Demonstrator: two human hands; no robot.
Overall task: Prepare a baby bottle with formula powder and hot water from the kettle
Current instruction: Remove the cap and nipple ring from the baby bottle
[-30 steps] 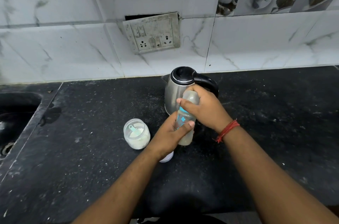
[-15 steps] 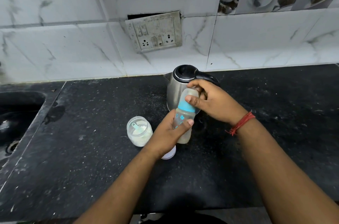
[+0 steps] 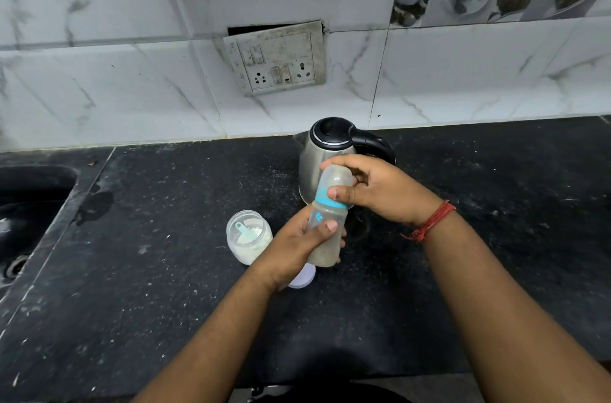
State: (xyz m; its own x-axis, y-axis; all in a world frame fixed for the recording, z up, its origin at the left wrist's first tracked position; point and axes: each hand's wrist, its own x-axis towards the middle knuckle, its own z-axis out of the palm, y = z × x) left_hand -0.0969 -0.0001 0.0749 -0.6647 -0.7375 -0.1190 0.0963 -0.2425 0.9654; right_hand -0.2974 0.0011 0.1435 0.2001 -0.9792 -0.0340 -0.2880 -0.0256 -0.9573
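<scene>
A clear baby bottle (image 3: 325, 244) with a blue collar and a cloudy cap stands tilted on the black counter, holding pale cloudy liquid. My left hand (image 3: 297, 244) wraps its lower body. My right hand (image 3: 377, 191) grips the cap and blue collar at the top. Behind the bottle stands a steel kettle (image 3: 320, 158) with a black lid and handle. To the left, an open jar of white formula powder (image 3: 248, 239) holds a pale green scoop.
A white lid (image 3: 304, 278) lies on the counter, partly under my left wrist. A dark sink (image 3: 29, 214) is sunk into the counter at far left. A switch and socket plate (image 3: 276, 57) hangs on the tiled wall behind the kettle.
My right hand has shifted on the bottle's top, its fingers turned further round the cap. The left hand keeps its hold on the bottle's body.
</scene>
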